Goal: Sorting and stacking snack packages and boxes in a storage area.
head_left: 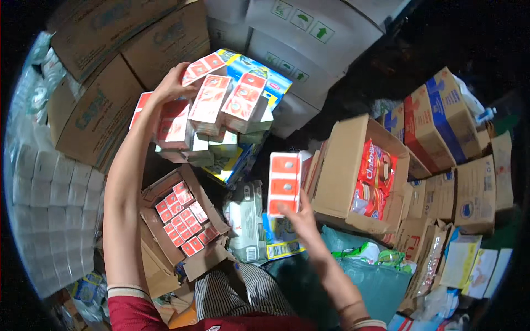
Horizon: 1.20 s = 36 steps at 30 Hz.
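My left hand [176, 85] reaches to the top of a pile, its fingers on the near end of a red and white shrink-wrapped pack [203, 68]. More such packs [244, 97] lie stacked beside it, on top of pale-sided packs and a blue and yellow carton [258, 74]. My right hand [301, 215] grips the lower end of another pack [285, 178], which shows three red faces in a column. Below the pile, an open cardboard box [207, 188] holds several small red and white packs [182, 221] in rows.
An open carton [341, 165] with red snack bags [374, 178] stands on the right. Large brown cartons [97, 111] rise at the left, white cartons [306, 45] at the back. A green sack [368, 285] lies near my right forearm. Wrapped white rolls or packs [54, 215] line the far left.
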Available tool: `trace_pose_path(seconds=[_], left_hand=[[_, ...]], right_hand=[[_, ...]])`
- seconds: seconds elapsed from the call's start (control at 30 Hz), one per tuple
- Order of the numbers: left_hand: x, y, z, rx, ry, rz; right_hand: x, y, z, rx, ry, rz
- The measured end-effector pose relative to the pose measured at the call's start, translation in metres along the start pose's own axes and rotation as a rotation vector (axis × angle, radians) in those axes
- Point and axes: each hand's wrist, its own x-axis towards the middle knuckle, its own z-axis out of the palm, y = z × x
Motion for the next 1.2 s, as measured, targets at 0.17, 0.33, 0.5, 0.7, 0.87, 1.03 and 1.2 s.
trace_pose_path(seconds=[0.17,0.33,0.5,0.7,0.87,1.03,1.2], left_hand=[[-0.007,0.008,-0.001,0.005,0.064,0.01],[-0.03,0.054,0.011,-0.149,0.599,0.034],[-0.108,0.107,0.016,-0.305,0.687,0.092],[-0.179,0.129,0.03,-0.512,0.579,0.009],[-0.222,0.13,0.029,-0.602,0.55,-0.133],[-0.253,0.117,0.031,-0.576,0.538,-0.229],[-0.277,0.099,0.035,-0.463,0.566,-0.305]], right_hand=[[0.067,-0.016,-0.039,0.056,0.079,-0.145],[0.18,-0.016,-0.068,-0.237,0.304,-0.319],[0.249,-0.032,-0.044,0.217,0.148,-0.019],[0.288,-0.026,-0.014,0.196,0.135,0.156],[0.317,-0.009,-0.005,0.216,0.198,0.23],[0.343,0.001,0.003,0.109,0.157,0.247],[0.325,0.016,0.034,0.339,0.041,0.364]])
